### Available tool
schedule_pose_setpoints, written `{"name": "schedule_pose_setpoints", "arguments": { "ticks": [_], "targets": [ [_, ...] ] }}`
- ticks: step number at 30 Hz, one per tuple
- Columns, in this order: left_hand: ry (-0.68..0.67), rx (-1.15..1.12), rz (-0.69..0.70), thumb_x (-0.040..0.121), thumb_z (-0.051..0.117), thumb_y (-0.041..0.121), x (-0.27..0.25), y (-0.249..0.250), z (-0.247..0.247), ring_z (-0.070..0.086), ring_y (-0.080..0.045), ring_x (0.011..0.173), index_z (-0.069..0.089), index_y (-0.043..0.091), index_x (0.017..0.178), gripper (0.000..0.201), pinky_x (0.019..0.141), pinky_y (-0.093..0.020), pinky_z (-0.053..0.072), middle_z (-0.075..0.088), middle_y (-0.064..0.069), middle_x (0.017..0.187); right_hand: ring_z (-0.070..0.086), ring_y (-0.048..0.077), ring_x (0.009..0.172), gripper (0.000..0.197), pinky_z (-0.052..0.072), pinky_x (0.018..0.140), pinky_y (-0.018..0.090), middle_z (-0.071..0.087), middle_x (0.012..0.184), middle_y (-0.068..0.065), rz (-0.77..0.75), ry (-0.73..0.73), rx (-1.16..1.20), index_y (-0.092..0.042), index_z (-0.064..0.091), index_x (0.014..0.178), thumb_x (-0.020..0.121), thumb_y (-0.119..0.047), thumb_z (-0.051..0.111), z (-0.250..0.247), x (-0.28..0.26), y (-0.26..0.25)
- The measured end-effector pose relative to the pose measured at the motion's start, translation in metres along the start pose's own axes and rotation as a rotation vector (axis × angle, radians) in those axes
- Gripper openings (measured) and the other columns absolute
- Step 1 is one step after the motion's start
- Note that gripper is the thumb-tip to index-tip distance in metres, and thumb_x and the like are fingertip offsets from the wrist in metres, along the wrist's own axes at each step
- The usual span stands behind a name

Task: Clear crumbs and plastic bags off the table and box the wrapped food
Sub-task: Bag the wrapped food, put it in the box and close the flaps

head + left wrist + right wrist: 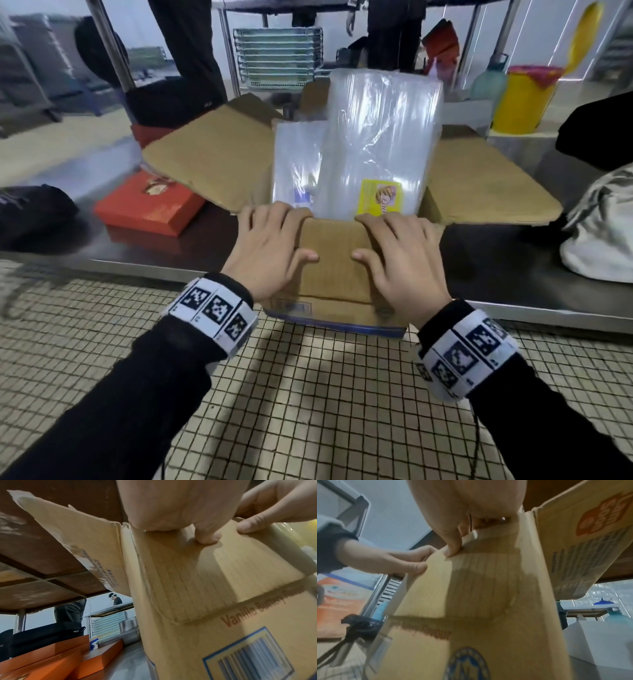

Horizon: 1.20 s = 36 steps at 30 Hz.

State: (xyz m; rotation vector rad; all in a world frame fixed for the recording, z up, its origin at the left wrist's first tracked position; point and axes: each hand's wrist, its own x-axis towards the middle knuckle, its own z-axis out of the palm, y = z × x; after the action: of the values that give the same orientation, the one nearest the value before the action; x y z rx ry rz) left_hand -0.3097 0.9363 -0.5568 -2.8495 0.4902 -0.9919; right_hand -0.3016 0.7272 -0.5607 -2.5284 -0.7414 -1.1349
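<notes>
The box (231, 635) front reads "Vanilla Butter" in red-brown print above a blue-framed barcode (248, 660). Its left flap (82, 545) ends in "PLACE"; the remaining print there and elsewhere is too blurred.

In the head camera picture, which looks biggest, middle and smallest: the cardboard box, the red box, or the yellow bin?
1. cardboard box, nearest the camera
2. and 3. red box and yellow bin look alike; the bin stands farther back, so no ranking.

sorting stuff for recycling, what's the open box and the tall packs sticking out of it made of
Box: seemingly corrugated cardboard, matte brown; fluting lines show on the folded flap, edges look frayed. Packs: apparently clear glossy plastic film; they gleam and crease. Both hands, left and right, grip the near flap.
</notes>
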Motion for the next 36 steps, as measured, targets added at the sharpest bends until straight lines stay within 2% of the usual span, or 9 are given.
{"name": "schedule_pose_setpoints", "arguments": {
  "ticks": [7, 13, 16, 19, 22, 26, 30, 33, 36],
  "targets": [
    [-0.006, -0.07, -0.131, 0.083, 0.039, 0.057, 0.018, 0.0, 0.022, 0.034, -0.025, 0.113, 0.04, 0.02, 0.127, 0.057, 0.108, -0.051, 0.017, 0.054, -0.015, 0.117, 0.021, 0.034, 0.134, 0.059, 0.022, 0.106, 0.06, 0.041, 0.142, 0.018, 0.308, 0.015, 0.028, -0.017, 0.047, 0.133, 0.085, -0.05, 0.044, 0.037, -0.002, 0.008],
    [-0.041, -0.571, -0.635, 0.082, 0.055, 0.052, -0.003, 0.03, 0.01, -0.007, -0.036, 0.144, -0.008, 0.015, 0.149, 0.099, 0.116, -0.042, 0.004, -0.02, -0.02, 0.154, 0.017, 0.04, 0.139, 0.061, 0.019, 0.113, 0.05, 0.014, 0.151, 0.027, 0.474, 0.149, 0.327, -0.016, 0.032, 0.137, 0.086, -0.025, 0.063, 0.027, -0.024, -0.013],
    [-0.016, -0.699, -0.716, 0.079, 0.063, 0.049, -0.009, 0.031, -0.014, 0.024, -0.029, 0.139, 0.008, 0.02, 0.15, 0.094, 0.109, -0.032, 0.024, 0.014, -0.017, 0.152, 0.041, 0.028, 0.127, 0.062, 0.03, 0.111, 0.035, 0.019, 0.148, 0.022, 0.527, 0.206, 0.524, -0.015, 0.041, 0.131, 0.079, -0.021, 0.073, 0.003, -0.032, -0.013],
    [-0.021, -0.692, -0.683, 0.077, 0.068, 0.049, -0.012, 0.015, -0.042, 0.042, -0.02, 0.128, 0.037, 0.018, 0.141, 0.078, 0.102, -0.026, 0.031, 0.045, -0.007, 0.139, 0.052, -0.01, 0.099, 0.037, 0.036, 0.093, 0.003, 0.041, 0.134, 0.009, 0.577, 0.29, 0.62, -0.01, 0.06, 0.111, 0.077, -0.01, 0.074, -0.028, -0.027, -0.012],
    [0.025, -0.906, -0.777, 0.065, 0.067, 0.064, -0.007, -0.008, -0.064, 0.06, -0.02, 0.112, 0.066, 0.023, 0.11, 0.06, 0.099, -0.038, 0.046, 0.066, -0.002, 0.115, 0.055, -0.014, 0.082, 0.016, 0.041, 0.079, 0.005, 0.06, 0.098, -0.009, 0.637, 0.423, 0.824, -0.017, 0.06, 0.099, 0.083, -0.014, 0.064, -0.052, -0.017, -0.016],
    [0.351, -1.155, -0.942, 0.067, 0.045, 0.081, 0.009, -0.006, -0.063, 0.064, -0.032, 0.104, 0.062, 0.028, 0.109, 0.07, 0.093, -0.052, 0.05, 0.067, -0.009, 0.112, 0.042, -0.027, 0.106, 0.038, 0.032, 0.091, -0.001, 0.054, 0.121, -0.014, 0.568, 0.447, 0.832, -0.007, 0.043, 0.134, 0.097, -0.017, 0.043, -0.051, -0.008, -0.027],
    [0.273, -0.891, -0.764, 0.094, 0.033, 0.053, 0.007, 0.034, -0.04, 0.045, -0.033, 0.129, 0.011, 0.026, 0.15, 0.066, 0.109, -0.031, 0.032, 0.045, -0.014, 0.143, -0.001, 0.012, 0.142, 0.061, 0.003, 0.118, 0.026, -0.001, 0.155, 0.024, 0.383, 0.264, 0.524, 0.002, -0.001, 0.146, 0.099, -0.018, 0.034, -0.011, 0.005, -0.01],
    [0.052, -0.657, -0.588, 0.1, 0.027, 0.038, 0.006, 0.043, -0.006, -0.006, -0.023, 0.146, -0.01, 0.013, 0.149, 0.066, 0.119, -0.041, 0.0, -0.01, -0.008, 0.158, 0.003, 0.035, 0.142, 0.06, 0.01, 0.115, 0.049, 0.003, 0.152, 0.03, 0.361, 0.17, 0.217, -0.001, 0.01, 0.147, 0.099, -0.029, 0.033, 0.022, 0.011, 0.008],
    [0.028, -0.412, -0.52, 0.098, 0.02, 0.041, 0.015, 0.028, 0.021, -0.014, -0.028, 0.144, -0.007, 0.008, 0.148, 0.066, 0.114, -0.042, -0.008, -0.012, -0.01, 0.158, 0.013, 0.036, 0.14, 0.061, 0.016, 0.113, 0.05, 0.021, 0.153, 0.022, 0.337, 0.17, 0.003, -0.002, 0.021, 0.146, 0.098, -0.041, 0.023, 0.043, 0.016, 0.021]
  ]
}}
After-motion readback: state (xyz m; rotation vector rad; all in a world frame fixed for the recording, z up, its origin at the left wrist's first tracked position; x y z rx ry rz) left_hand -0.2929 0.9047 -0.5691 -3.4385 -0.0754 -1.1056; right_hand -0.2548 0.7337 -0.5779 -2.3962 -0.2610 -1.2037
